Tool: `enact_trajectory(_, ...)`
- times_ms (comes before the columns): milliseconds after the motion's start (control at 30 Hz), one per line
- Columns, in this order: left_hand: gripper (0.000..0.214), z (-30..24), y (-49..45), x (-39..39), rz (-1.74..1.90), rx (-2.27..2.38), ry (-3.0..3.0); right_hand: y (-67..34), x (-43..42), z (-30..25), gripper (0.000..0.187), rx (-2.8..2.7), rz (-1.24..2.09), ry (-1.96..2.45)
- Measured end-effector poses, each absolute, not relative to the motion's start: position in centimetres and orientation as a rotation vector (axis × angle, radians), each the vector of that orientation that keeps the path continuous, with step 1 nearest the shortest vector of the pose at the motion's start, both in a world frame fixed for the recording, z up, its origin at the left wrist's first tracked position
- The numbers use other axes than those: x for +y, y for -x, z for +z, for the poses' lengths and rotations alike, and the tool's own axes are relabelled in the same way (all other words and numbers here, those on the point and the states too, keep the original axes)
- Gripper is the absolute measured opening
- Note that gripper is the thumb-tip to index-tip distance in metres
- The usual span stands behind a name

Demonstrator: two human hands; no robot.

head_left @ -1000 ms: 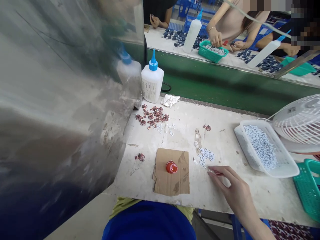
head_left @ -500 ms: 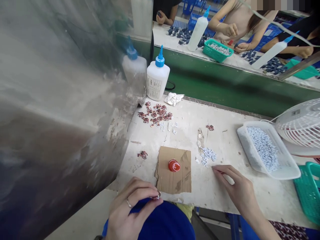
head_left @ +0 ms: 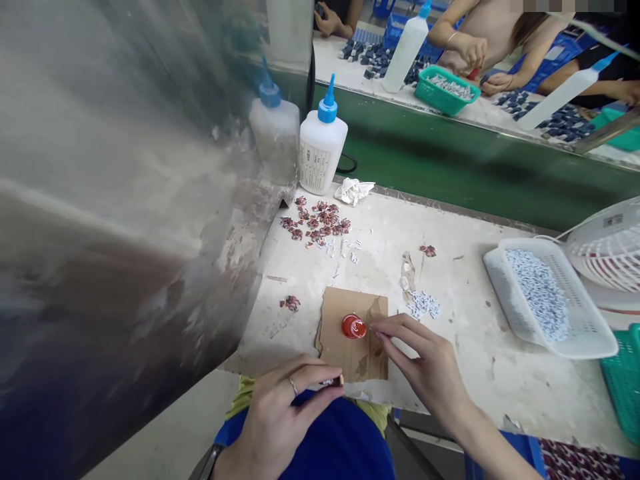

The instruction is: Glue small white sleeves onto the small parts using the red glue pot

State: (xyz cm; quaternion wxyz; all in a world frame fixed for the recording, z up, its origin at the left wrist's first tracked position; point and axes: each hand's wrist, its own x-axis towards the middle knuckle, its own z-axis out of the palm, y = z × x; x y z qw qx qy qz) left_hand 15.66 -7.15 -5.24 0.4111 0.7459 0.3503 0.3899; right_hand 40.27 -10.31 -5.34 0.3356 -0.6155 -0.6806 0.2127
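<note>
My left hand (head_left: 275,420), wearing a ring, is at the front table edge above my blue lap. Its thumb and fingers pinch a tiny red-and-white piece (head_left: 333,382). My right hand (head_left: 425,367) rests its fingertips just right of a glossy red round cap (head_left: 354,326), which sits on a torn cardboard square (head_left: 345,357). Whether those fingertips hold anything is hard to see. Farther back lie a heap of small red-and-white pieces (head_left: 315,223) and a patch of small white pieces (head_left: 424,305).
A white glue bottle with a blue nozzle (head_left: 323,153) and a crumpled white cloth (head_left: 354,192) stand at the back edge. A white tray of small pieces (head_left: 530,243) sits by a fan (head_left: 607,250). A metal panel fills the left. Co-workers' hands (head_left: 467,50) work beyond.
My right hand has moved left, from beside the white pieces to the red cap. My left hand, absent a second ago, has come in and moved up to the right.
</note>
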Motion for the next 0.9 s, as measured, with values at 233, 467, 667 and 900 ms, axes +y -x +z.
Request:
enact_trajectory(233, 0.017, -5.5, -15.5, -6.8, 0.975, 0.893, -1.883, -40.0, -9.8, -5.3, 0.016, -1.812, 0.546, 1.575)
enact_trajectory(467, 0.021, -5.9, -15.8, -6.9, 0.998, 0.93, -1.863, -40.0, -9.9, -5.4, 0.018, -1.795, 0.557, 1.562)
enact_trajectory(667, 0.024, -5.6, -16.5, -6.7, 0.987, 0.925, -1.834, -39.4, -10.6, -4.1, 0.017, -1.707, 0.617, 1.549)
enact_trajectory(900, 0.022, -4.6, -17.3, -6.7, 1.045, 0.859, -1.818, -37.5, -11.5, -1.3, 0.022, -1.618, 0.742, 1.374)
